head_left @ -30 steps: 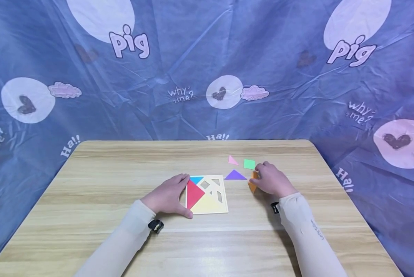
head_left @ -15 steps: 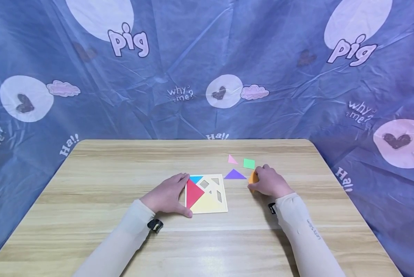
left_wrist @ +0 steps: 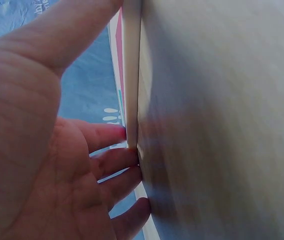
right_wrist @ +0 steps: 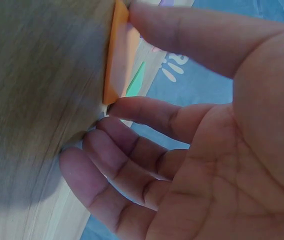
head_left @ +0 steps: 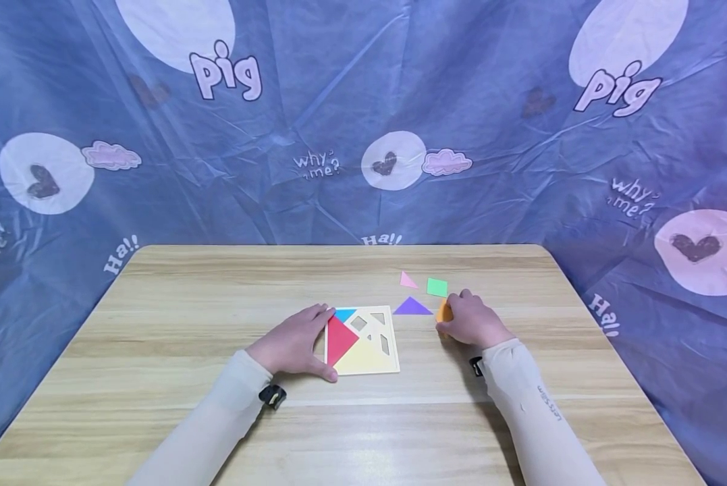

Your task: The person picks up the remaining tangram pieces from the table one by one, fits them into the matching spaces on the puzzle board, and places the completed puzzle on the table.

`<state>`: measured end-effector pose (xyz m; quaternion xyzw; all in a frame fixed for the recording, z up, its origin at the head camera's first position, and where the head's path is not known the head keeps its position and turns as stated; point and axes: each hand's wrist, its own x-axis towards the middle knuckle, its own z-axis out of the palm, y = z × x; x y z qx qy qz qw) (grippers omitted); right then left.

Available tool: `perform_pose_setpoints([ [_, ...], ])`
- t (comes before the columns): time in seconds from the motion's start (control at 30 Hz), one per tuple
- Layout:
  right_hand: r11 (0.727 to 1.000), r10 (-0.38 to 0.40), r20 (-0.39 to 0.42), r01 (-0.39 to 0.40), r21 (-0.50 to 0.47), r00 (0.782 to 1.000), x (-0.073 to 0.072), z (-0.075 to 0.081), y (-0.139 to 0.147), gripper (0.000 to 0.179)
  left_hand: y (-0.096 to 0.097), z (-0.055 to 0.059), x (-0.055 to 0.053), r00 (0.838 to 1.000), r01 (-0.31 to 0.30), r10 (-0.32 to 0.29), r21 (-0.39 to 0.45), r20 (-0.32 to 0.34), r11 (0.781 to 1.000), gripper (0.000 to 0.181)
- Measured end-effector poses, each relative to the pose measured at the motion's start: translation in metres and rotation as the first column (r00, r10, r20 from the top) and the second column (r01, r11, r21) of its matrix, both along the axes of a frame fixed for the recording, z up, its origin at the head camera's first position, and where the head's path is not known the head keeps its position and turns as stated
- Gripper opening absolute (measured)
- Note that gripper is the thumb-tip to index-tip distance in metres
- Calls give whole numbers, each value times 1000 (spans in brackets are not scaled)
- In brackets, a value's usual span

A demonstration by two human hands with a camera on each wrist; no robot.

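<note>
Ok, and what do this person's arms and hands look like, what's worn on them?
The left hand and right hand are bare, without gloves. The left sleeve and right sleeve are long and off-white; the right one carries small dark lettering. A small black piece shows at the left cuff, and another at the right.

Bright and evenly lit in the head view, with pale glare on the bench (head_left: 375, 412) near six o'clock and soft shadow below the right grip (head_left: 475, 320), between four and five o'clock. Crisp enough there to read lettering on the printed backdrop (head_left: 339, 101). Dimmer, hazier in both wrist views: grain blurred, darkened at nine o'clock in the right, paler toward two o'clock in the left.
</note>
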<state>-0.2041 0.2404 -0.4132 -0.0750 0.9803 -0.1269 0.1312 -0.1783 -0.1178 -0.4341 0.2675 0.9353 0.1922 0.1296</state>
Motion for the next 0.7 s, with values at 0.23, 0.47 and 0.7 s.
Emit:
perform_pose_setpoints([
  [0.23,1000,-7,-8,7,-11,1000,0,-1,0,44,1,0,1,1000,-8,8,-10,8,1000,127],
  [0.47,1000,2,-22,-2,2,1000,-1,-3,-2,49,1,-1,1,1000,-7,7,-14,8,1000,128],
  [0.7,1000,-12,-15,12,-23,1000,-1,0,-3,38,0,-2,0,1000,-7,7,-15,1,1000,128],
])
